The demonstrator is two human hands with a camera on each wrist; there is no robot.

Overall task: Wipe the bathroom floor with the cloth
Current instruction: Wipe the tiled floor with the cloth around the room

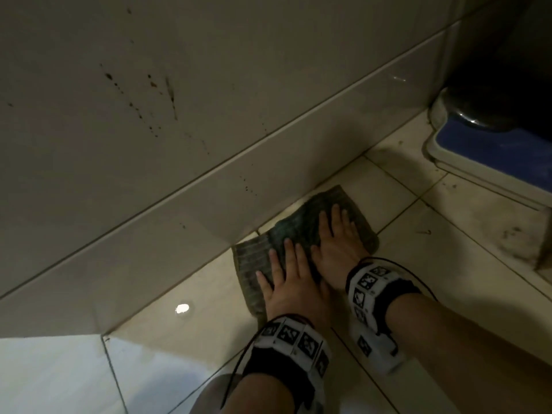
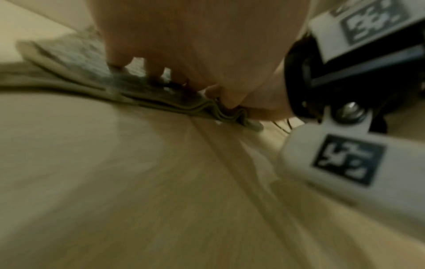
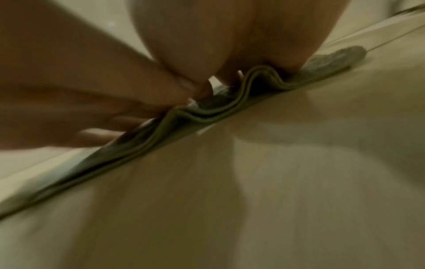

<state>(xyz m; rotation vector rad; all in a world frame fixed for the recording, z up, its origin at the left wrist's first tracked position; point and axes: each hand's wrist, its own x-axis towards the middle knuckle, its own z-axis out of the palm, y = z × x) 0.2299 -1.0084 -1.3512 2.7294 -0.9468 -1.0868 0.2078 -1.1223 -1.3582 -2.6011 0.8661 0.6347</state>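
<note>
A dark grey-green folded cloth [image 1: 254, 258] lies flat on the pale tiled floor [image 1: 185, 348], its far edge against the foot of the wall. My left hand [image 1: 286, 276] presses on the cloth's near-left part with fingers straight and spread. My right hand [image 1: 337, 234] presses flat on the right part, just beside the left. In the left wrist view the cloth [image 2: 76, 60] bunches into small ripples under the left hand [image 2: 184, 54]. The right wrist view shows the cloth [image 3: 207, 112] rippled at its near edge under the right hand [image 3: 230, 36].
A tiled wall [image 1: 179, 115] with dark specks rises right behind the cloth. A white and blue stool or step [image 1: 484, 150] stands at the far right, with grimy floor around it. Open floor lies to the near left, with a bright light reflection [image 1: 182, 308].
</note>
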